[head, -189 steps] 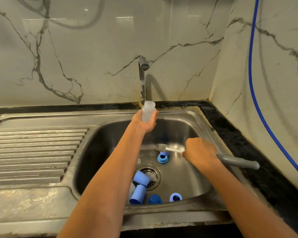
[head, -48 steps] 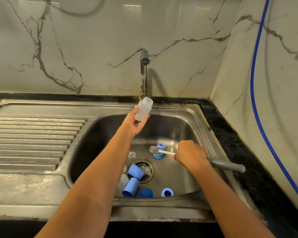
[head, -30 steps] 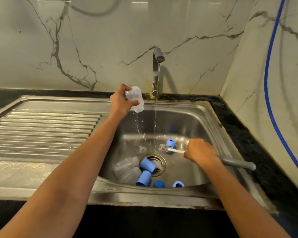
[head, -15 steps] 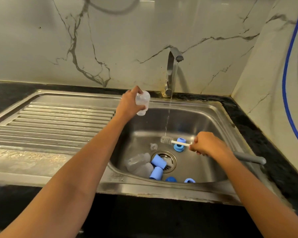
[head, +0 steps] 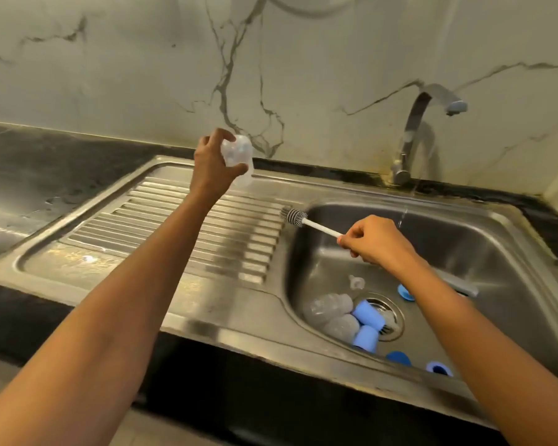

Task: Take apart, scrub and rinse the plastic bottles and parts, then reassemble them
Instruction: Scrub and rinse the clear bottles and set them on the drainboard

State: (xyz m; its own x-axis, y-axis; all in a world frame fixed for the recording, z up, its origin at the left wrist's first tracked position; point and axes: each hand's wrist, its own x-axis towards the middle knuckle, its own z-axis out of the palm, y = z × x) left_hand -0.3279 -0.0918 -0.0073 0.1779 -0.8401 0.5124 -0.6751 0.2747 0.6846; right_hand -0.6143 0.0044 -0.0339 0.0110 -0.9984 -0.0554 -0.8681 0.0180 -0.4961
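- Head view, my left hand [head: 211, 169]: fingers and thumb wrapped round a clear plastic bottle [head: 239, 156], held in the air over the far edge of the ribbed drainboard [head: 110, 226].
- My right hand [head: 372, 241]: clenched on the bottle brush [head: 319, 227] over the sink basin [head: 496, 252]; its bristle head points left, over the basin's left rim.
- Tap [head: 413, 133]: at the back wall, with a thin stream of water [head: 406, 214] falling into the basin.
- Basin floor, near the drain strainer [head: 387, 320]: two more clear bottles [head: 327, 309] lying side by side, two light-blue caps [head: 368, 315] touching them, two blue rings [head: 406, 292], one small clear part [head: 356, 281].
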